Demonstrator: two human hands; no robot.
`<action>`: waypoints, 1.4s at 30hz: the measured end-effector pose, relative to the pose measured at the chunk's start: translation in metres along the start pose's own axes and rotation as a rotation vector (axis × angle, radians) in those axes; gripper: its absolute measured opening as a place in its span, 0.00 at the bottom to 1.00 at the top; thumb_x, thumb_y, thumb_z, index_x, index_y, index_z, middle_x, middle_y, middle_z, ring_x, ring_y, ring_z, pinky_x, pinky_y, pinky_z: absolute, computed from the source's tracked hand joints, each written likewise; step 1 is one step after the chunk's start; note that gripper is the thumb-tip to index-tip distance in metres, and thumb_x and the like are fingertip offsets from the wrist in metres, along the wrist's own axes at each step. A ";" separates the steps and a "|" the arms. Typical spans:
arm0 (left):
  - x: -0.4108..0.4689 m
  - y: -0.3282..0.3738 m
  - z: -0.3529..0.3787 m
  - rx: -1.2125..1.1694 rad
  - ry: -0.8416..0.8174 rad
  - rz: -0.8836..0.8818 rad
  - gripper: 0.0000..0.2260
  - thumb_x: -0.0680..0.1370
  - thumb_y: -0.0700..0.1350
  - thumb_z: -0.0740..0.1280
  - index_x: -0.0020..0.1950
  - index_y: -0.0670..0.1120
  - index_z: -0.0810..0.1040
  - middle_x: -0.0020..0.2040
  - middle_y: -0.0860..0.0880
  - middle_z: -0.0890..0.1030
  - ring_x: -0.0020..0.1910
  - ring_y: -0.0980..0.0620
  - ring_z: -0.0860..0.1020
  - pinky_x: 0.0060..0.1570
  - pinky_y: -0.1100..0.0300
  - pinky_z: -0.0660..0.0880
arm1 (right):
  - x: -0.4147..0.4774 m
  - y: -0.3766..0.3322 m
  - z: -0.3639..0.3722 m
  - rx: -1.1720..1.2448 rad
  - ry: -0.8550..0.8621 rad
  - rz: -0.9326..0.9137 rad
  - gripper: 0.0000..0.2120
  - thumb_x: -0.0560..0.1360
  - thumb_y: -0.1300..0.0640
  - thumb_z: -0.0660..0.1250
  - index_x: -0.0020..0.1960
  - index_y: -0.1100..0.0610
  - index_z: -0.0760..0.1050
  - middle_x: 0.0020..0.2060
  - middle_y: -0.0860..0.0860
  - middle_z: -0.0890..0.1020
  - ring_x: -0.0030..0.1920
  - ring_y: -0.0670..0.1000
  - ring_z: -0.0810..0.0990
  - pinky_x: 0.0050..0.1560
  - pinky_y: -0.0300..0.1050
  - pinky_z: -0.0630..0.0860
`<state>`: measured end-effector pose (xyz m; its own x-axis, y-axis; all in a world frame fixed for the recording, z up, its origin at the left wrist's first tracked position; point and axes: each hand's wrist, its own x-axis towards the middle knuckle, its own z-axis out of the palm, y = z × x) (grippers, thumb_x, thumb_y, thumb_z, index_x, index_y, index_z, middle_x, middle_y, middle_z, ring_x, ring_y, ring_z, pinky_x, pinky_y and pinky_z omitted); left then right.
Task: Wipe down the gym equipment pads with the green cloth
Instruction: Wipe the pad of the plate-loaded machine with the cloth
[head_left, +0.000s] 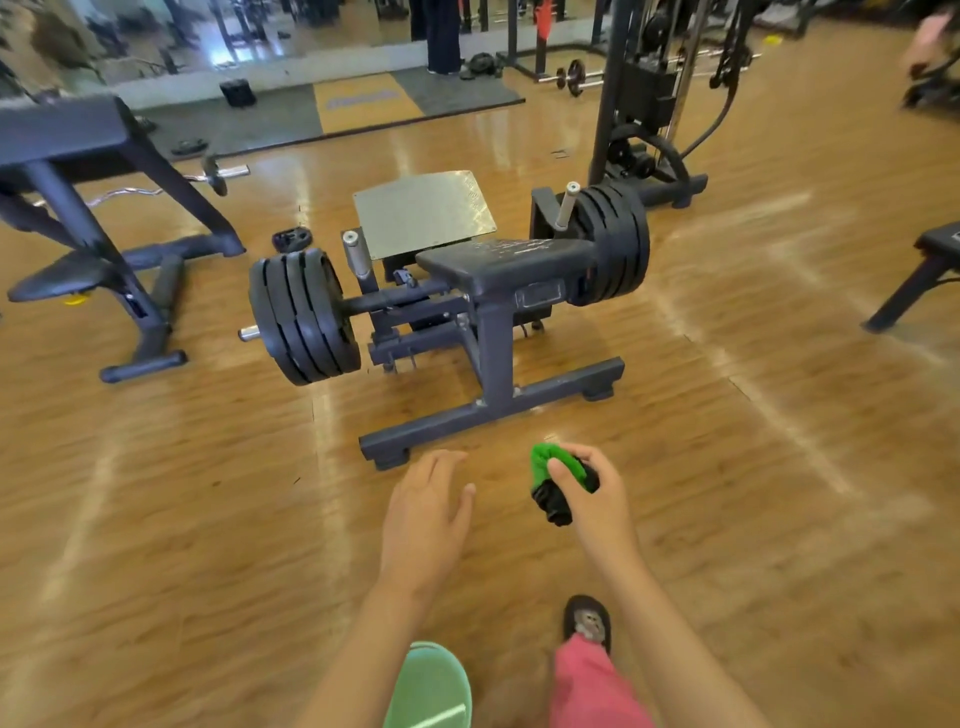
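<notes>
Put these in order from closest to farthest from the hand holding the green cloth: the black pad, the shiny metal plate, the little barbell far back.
From the right hand gripping the green cloth:
1. black pad, straight ahead.
2. shiny metal plate, just behind the pad.
3. little barbell, far back near the mirror wall.

Two hands show at 6 o'clock: the left hand (426, 514) and the right hand (592, 488), which holds one green cloth (550, 462). One plate-loaded machine (488, 364) at 12 o'clock has one black pad (498, 262), one metal footplate (423, 213) and two plate stacks. The left stack (304, 317) shows four plates. The right stack (615, 241) cannot be counted surely. One EZ curl bar (130, 195) lies at 10 o'clock.
</notes>
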<state>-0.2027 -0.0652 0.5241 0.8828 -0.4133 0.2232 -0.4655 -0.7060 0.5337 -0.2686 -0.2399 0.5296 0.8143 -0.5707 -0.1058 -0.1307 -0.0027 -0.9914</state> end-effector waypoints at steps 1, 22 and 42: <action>0.020 0.003 0.010 -0.012 -0.011 -0.005 0.14 0.80 0.49 0.61 0.65 0.52 0.72 0.62 0.56 0.73 0.61 0.56 0.72 0.57 0.60 0.71 | 0.022 0.000 -0.004 -0.003 -0.004 -0.006 0.05 0.77 0.57 0.67 0.48 0.47 0.76 0.45 0.44 0.80 0.43 0.38 0.78 0.37 0.32 0.74; 0.308 -0.007 0.065 -0.118 -0.018 -0.142 0.24 0.81 0.47 0.62 0.76 0.49 0.60 0.75 0.54 0.63 0.74 0.57 0.60 0.73 0.58 0.60 | 0.341 -0.038 0.014 -0.197 0.138 -0.144 0.14 0.75 0.60 0.69 0.60 0.52 0.74 0.57 0.49 0.73 0.48 0.30 0.71 0.47 0.21 0.66; 0.381 -0.071 0.088 -0.323 -0.048 -0.025 0.12 0.80 0.45 0.63 0.63 0.49 0.75 0.59 0.56 0.76 0.62 0.61 0.71 0.63 0.58 0.71 | 0.348 0.004 0.115 -0.538 0.282 -0.482 0.18 0.70 0.65 0.73 0.58 0.56 0.78 0.56 0.52 0.73 0.56 0.51 0.72 0.57 0.33 0.67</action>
<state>0.1613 -0.2237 0.4996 0.8863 -0.4301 0.1719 -0.3926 -0.5006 0.7716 0.0790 -0.3438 0.4797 0.6853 -0.5927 0.4232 -0.1137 -0.6610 -0.7418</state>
